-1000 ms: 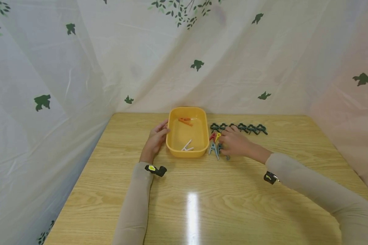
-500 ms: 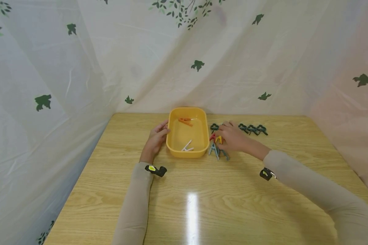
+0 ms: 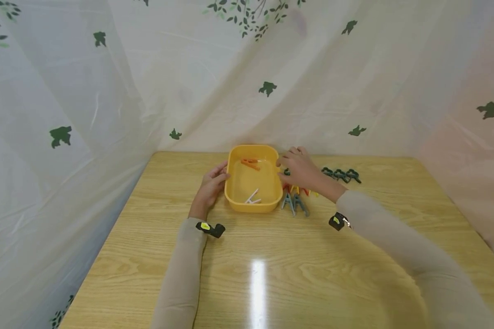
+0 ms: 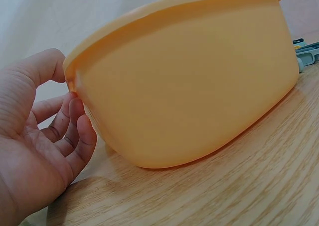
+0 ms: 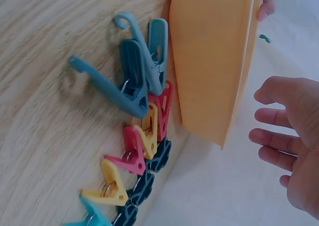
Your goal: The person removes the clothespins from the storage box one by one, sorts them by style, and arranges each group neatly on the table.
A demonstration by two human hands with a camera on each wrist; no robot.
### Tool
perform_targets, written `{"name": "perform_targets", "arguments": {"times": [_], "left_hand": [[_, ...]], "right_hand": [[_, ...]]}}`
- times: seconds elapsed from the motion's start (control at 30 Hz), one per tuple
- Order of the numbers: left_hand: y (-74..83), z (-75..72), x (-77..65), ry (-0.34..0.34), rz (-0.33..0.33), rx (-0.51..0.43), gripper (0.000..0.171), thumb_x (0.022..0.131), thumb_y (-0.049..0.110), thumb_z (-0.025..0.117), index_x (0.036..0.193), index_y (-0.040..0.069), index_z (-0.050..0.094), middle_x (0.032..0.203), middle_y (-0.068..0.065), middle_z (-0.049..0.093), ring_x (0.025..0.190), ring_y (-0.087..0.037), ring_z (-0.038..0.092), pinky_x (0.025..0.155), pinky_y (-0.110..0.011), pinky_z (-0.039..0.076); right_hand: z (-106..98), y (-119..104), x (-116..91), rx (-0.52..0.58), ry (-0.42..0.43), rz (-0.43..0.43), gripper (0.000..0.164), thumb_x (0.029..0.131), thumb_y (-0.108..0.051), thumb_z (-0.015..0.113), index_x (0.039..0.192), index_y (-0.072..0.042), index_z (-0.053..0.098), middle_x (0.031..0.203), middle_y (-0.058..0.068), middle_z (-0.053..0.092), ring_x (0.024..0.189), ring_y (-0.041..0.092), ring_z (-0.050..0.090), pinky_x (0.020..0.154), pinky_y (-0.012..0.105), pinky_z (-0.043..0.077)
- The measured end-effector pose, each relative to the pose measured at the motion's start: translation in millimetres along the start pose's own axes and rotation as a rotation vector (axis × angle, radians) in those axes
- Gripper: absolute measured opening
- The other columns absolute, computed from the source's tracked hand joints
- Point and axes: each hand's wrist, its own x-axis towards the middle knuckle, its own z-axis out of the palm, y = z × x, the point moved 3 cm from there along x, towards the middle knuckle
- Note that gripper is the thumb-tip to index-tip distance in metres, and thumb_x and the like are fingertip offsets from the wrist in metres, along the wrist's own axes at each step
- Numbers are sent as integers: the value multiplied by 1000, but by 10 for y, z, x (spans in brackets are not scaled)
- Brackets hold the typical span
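Note:
A yellow plastic tub (image 3: 254,208) stands at the back of the table, with an orange clothespin (image 3: 251,165) and a white clothespin (image 3: 253,199) inside. My left hand (image 3: 209,189) holds the tub's left side, thumb at the rim and fingers bent against the wall below it in the left wrist view. Close by the right rim, my right hand (image 5: 299,141) has loosely bent, spread fingers with nothing between them. Beside the tub lie two blue-grey clothespins (image 5: 154,61) with hooked ends, then red clothespins (image 5: 132,151) and yellow clothespins (image 5: 113,186) in a row.
A row of dark green clips (image 3: 340,174) runs along the table's back, partly hidden by my right hand. One turquoise clothespin (image 5: 89,216) shows at the right wrist view's lower edge. Behind the wooden table (image 3: 181,274) hangs a pale curtain (image 3: 214,91) with leaf prints.
My right hand has moved left and back from over the clothespins to the tub's right rim, uncovering the blue-grey ones. My left hand stays on the tub.

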Motion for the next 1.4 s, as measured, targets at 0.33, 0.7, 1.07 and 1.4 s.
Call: {"name": "perform_targets", "arguments": {"times": [0.33,0.7,1.07,1.4], "left_hand": [[-35,14,6,0,7,-14,51,87,-4,56,136,8,49,101,-2,49,86,-9,53,70,-19,51],[-54,33,10,10,-4,-6,51,87,-4,56,136,9,50,106,-6,47,87,-10,53,71,-20,52],[-51,37,5,5,-7,4,51,87,-3,55,135,10,50,106,-6,48,87,-10,54,72,-19,51],[-8,-19,20,1,4,6,52,87,-3,56,136,9,49,102,-2,49,86,-9,53,71,-18,50]], "right_hand": [[237,11,289,69,-32,54,26,83,-30,67,102,-12,67,104,7,63,94,25,46,94,46,29],[491,87,531,120,-105,96,29,77,-25,72,100,-7,69,106,13,63,100,30,45,100,48,26],[724,160,668,129,-151,100,25,78,-23,73,97,-8,69,101,10,64,95,27,46,99,46,26],[790,120,733,114,-124,77,19,79,-19,72,95,-8,72,97,9,66,94,27,48,99,46,28]]}}
